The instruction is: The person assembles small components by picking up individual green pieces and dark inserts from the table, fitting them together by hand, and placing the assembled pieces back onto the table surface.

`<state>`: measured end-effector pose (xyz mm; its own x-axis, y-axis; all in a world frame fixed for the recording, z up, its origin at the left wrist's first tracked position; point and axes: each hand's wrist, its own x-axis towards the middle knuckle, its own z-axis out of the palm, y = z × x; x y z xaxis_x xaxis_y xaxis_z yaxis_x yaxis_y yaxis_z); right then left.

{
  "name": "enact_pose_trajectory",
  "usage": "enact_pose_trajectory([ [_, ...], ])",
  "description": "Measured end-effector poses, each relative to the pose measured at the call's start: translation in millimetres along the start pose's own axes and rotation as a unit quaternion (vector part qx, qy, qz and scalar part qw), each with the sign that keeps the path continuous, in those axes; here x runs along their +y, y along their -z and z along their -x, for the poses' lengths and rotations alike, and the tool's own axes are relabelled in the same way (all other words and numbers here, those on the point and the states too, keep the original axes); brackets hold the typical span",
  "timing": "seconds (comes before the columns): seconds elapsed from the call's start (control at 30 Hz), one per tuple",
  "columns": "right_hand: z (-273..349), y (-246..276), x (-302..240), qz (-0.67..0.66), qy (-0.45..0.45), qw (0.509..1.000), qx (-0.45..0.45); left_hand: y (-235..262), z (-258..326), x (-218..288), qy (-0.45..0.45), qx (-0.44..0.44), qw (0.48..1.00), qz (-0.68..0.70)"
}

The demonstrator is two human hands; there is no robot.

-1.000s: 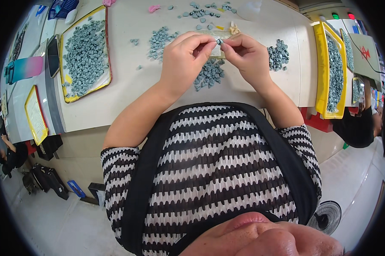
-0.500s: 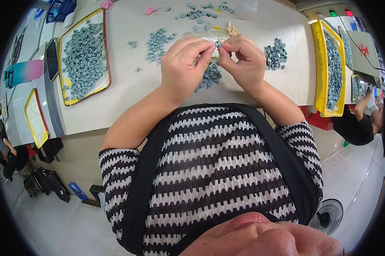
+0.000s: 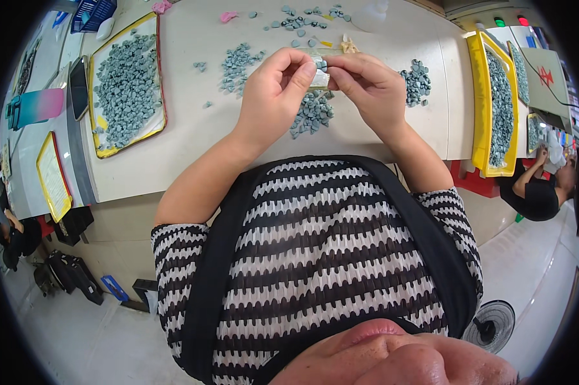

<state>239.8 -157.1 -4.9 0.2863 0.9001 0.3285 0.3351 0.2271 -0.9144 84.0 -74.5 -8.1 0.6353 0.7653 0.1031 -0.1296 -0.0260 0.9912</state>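
Observation:
At the middle of the table, my right hand (image 3: 369,82) pinches a small, glossy grey-green piece (image 3: 322,65) between thumb and fingers. Close by on its left, my left hand (image 3: 278,88) is closed, thumb against the curled index finger; whatever it may hold is hidden. Below the fingertips lies a shiny, silvery pad (image 3: 319,79), partly covered by both hands. A heap of similar grey-green pieces (image 3: 312,115) sits just nearer than the pad. More pieces form a pile (image 3: 238,64) left of my left hand and another pile (image 3: 416,82) right of my right hand.
A yellow-rimmed tray (image 3: 163,96) full of pieces stands at left, a yellow bin (image 3: 478,102) of them at right. Scattered pieces (image 3: 296,22) and a crumpled beige scrap (image 3: 349,45) lie at the far side. A phone (image 3: 78,88) and bottle (image 3: 36,107) are far left. Another person (image 3: 538,186) sits at right.
My fingertips have moved slightly apart: both met at the small piece before, and now it shows at my right fingertips. My left thumb has turned, and more of the silvery pad shows.

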Motion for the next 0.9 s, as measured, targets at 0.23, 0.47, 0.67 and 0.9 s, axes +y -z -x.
enact_pose_trajectory([
  [0.23,1.5,-0.4,0.8,-0.051,-0.033,0.998,-0.022,1.9,0.4,1.8,-0.005,-0.016,1.0,-0.02],
  [0.47,1.7,-0.6,3.2,-0.068,-0.038,0.997,-0.03,2.7,1.3,-0.4,-0.017,-0.031,0.998,-0.046],
  [0.67,2.5,-1.9,4.3,0.018,0.014,0.999,-0.032,5.5,1.6,0.8,0.022,-0.035,0.998,-0.039],
  [0.9,2.4,-4.8,-1.2,0.06,0.029,0.998,0.009,5.0,3.1,1.0,0.037,-0.039,0.998,-0.02],
])
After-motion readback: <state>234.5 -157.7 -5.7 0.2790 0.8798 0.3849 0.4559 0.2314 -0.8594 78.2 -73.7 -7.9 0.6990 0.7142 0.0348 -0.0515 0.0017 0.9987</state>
